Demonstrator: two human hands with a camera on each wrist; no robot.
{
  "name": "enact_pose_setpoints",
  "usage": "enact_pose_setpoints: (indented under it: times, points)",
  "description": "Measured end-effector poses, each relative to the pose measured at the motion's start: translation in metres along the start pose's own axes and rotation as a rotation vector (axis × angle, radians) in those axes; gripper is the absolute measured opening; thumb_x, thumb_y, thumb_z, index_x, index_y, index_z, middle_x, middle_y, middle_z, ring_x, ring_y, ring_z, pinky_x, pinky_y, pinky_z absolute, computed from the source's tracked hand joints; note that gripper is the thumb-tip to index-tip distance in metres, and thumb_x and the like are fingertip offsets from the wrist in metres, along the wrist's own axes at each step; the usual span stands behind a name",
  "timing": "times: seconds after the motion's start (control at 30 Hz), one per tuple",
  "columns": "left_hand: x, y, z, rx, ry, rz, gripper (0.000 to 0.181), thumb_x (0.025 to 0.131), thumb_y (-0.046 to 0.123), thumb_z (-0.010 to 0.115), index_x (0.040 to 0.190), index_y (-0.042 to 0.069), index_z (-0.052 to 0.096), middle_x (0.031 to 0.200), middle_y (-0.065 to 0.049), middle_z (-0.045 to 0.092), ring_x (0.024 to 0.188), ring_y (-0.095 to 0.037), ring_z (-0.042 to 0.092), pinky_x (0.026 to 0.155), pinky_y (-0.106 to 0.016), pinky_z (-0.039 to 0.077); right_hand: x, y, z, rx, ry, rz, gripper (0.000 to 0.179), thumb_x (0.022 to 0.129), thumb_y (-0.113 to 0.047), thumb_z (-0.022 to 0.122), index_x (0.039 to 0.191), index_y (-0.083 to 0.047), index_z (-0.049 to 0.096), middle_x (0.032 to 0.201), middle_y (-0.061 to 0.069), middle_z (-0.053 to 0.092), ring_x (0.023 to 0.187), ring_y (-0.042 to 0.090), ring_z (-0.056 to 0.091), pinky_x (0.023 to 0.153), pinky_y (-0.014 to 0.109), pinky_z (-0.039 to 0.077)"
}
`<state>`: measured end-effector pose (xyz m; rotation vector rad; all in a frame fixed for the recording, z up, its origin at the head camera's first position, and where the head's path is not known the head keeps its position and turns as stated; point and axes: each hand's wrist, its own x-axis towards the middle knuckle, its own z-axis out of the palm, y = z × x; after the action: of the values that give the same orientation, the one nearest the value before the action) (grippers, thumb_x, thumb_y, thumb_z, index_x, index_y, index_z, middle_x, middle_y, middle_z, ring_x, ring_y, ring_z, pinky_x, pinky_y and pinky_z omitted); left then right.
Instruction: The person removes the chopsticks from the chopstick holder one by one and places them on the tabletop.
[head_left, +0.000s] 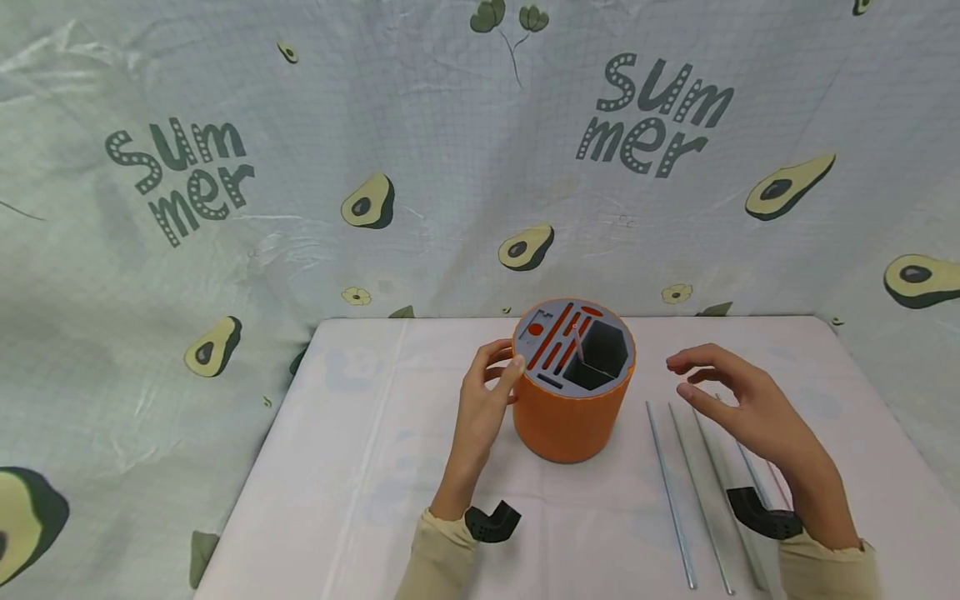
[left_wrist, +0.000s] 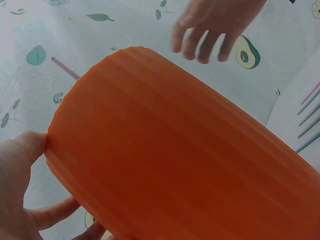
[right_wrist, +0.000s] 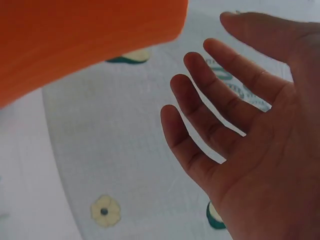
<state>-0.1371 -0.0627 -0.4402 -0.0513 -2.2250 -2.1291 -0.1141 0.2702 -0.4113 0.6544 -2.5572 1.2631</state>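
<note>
An orange round knife block [head_left: 567,425] with a grey slotted top [head_left: 536,321] stands on the table. From its large dark compartment [head_left: 600,354] a thin pink straw-like stick [left_wrist: 65,68] pokes up. My left hand [head_left: 487,396] holds the block at its left side, thumb at the top rim and fingers along the wall. To the right of the block, my right hand [head_left: 738,404] hovers with fingers spread and loosely bent, holding nothing. Below and around it lie several long thin sticks in pale blue, grey-green and pink, among them a blue stick [head_left: 670,492].
The white-covered table [head_left: 375,467] ends at a back edge just behind the block. A pale sheet [head_left: 450,125] printed with avocados and lettering hangs behind and at the sides. Each wrist wears a black mount, such as the left mount [head_left: 492,522].
</note>
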Motion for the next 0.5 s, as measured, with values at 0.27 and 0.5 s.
enact_pose_setpoints:
  times: [0.27,0.5]
  points:
    - [0.0,0.0,0.0,-0.002,0.001,0.0,0.043,0.101,0.04,0.068,0.141,0.024,0.061,0.139,-0.006,0.061,0.112,-0.022,0.057,0.083,-0.036,0.06,0.029,-0.018,0.017,-0.008,-0.008,-0.183,0.05,0.087,0.006,0.078,0.13,-0.016,0.067,0.124,-0.004,0.067,0.115,0.001,0.058,0.097,0.015,0.043]
    - [0.001,0.0,0.0,-0.002,0.002,-0.003,0.043,0.101,0.04,0.067,0.14,0.024,0.061,0.139,-0.006,0.061,0.112,-0.022,0.057,0.083,-0.036,0.06,0.047,-0.029,0.031,-0.105,-0.024,-0.207,0.044,0.086,-0.004,0.083,0.124,-0.018,0.069,0.119,-0.008,0.066,0.106,0.003,0.049,0.09,0.022,0.04]
